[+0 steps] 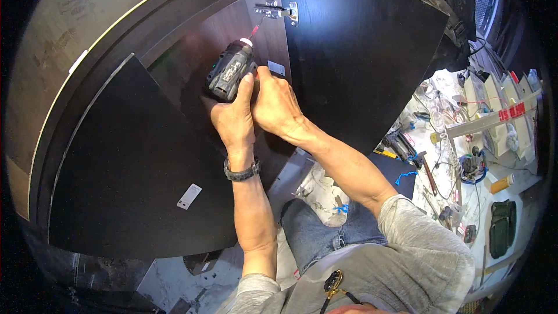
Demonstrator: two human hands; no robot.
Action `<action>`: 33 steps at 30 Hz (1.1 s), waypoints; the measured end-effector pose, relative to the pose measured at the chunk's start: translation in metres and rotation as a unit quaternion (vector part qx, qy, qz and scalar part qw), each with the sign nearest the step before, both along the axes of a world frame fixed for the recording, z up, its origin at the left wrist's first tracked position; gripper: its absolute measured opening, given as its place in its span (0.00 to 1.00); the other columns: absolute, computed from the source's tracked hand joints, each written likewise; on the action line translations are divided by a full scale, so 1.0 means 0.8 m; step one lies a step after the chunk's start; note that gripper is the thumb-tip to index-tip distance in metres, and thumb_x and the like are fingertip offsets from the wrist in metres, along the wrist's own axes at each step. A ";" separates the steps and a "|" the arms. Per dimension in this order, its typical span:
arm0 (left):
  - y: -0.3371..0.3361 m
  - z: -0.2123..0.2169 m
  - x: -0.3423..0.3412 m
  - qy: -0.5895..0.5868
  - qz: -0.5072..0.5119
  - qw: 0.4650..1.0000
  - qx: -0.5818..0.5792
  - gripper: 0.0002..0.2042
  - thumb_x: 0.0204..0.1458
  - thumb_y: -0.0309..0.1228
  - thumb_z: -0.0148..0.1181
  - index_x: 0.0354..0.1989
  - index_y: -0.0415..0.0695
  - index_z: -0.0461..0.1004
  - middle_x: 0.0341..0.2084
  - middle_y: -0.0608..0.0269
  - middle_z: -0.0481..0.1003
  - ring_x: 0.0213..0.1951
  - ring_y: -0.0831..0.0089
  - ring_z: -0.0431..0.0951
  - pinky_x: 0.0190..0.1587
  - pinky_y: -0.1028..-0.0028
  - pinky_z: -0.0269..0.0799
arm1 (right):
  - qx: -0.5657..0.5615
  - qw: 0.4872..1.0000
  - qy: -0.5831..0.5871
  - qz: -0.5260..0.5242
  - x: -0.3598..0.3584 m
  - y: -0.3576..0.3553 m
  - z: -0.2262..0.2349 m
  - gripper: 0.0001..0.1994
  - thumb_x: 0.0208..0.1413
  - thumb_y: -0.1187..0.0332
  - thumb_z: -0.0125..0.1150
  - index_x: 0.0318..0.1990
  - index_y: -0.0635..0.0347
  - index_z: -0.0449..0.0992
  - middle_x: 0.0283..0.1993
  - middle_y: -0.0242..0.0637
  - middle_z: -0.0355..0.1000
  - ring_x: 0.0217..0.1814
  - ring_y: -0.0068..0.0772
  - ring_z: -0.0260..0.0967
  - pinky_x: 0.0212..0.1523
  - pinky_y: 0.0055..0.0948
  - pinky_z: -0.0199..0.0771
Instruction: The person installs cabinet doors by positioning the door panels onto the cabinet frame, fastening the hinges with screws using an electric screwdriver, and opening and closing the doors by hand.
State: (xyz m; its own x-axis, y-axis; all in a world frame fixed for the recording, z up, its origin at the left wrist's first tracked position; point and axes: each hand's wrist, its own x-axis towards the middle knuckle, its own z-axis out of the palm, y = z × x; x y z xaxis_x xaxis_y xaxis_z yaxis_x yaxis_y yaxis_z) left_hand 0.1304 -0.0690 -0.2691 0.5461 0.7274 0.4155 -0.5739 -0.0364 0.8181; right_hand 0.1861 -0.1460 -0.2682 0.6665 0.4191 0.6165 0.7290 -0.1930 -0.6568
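Observation:
Both my hands are closed round a black cordless drill driver [229, 75]. My left hand [233, 119], below a dark wristband, has its thumb along the rear of the tool. My right hand [278, 100] is curled against its right side; the handle is hidden by my hands. A long reddish bit [254, 32] points up from the chuck, its tip by a metal cabinet hinge [270, 10]. I cannot tell whether the tip sits in a screw. The hinge joins the cabinet's inner side wall [238, 23] to a dark door [360, 64], which stands open.
A second dark door [145, 163] stands open at left, with a white label [189, 196]. At right, cables, a hammer [429, 173], a yellow-capped bottle [501, 184] and a dark green pouch [503, 228] lie on the floor. A clear plastic bag [322, 192] is near my legs.

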 end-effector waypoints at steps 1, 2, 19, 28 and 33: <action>0.002 0.003 0.003 -0.003 0.004 1.000 0.009 0.18 0.48 0.24 0.71 0.46 0.35 0.72 0.39 0.61 0.77 0.38 0.76 0.78 0.44 0.75 0.74 | 0.009 1.000 -0.010 -0.008 0.004 0.001 0.003 0.09 0.54 0.73 0.52 0.38 0.73 0.65 0.33 0.66 0.72 0.36 0.68 0.74 0.36 0.54 0.74; 0.005 0.005 0.006 -0.007 0.007 1.000 0.018 0.19 0.48 0.25 0.71 0.46 0.35 0.72 0.39 0.61 0.77 0.38 0.76 0.77 0.44 0.75 0.74 | 0.013 1.000 -0.012 -0.009 0.007 0.004 0.003 0.09 0.54 0.73 0.52 0.38 0.73 0.65 0.33 0.66 0.72 0.36 0.68 0.74 0.36 0.54 0.74; 0.032 -0.009 0.033 0.035 0.036 0.997 0.062 0.22 0.50 0.30 0.71 0.49 0.34 0.68 0.41 0.60 0.75 0.41 0.76 0.75 0.46 0.74 0.72 | 0.005 1.000 0.002 -0.017 0.027 0.014 0.000 0.12 0.50 0.73 0.56 0.38 0.73 0.65 0.37 0.64 0.70 0.40 0.68 0.71 0.40 0.54 0.73; 0.017 -0.001 0.022 0.011 -0.007 0.997 0.072 0.19 0.52 0.27 0.69 0.48 0.35 0.69 0.39 0.61 0.76 0.38 0.78 0.76 0.42 0.76 0.73 | 0.009 0.999 0.024 -0.022 0.023 0.007 -0.001 0.09 0.51 0.74 0.55 0.37 0.71 0.65 0.37 0.63 0.70 0.42 0.69 0.69 0.42 0.54 0.70; 0.013 0.000 0.023 0.009 0.011 0.998 0.063 0.18 0.52 0.26 0.69 0.47 0.35 0.69 0.39 0.61 0.77 0.38 0.79 0.77 0.41 0.77 0.74 | 0.014 1.000 0.021 -0.012 0.025 0.009 -0.002 0.11 0.49 0.73 0.58 0.37 0.70 0.66 0.38 0.62 0.71 0.44 0.67 0.70 0.43 0.53 0.71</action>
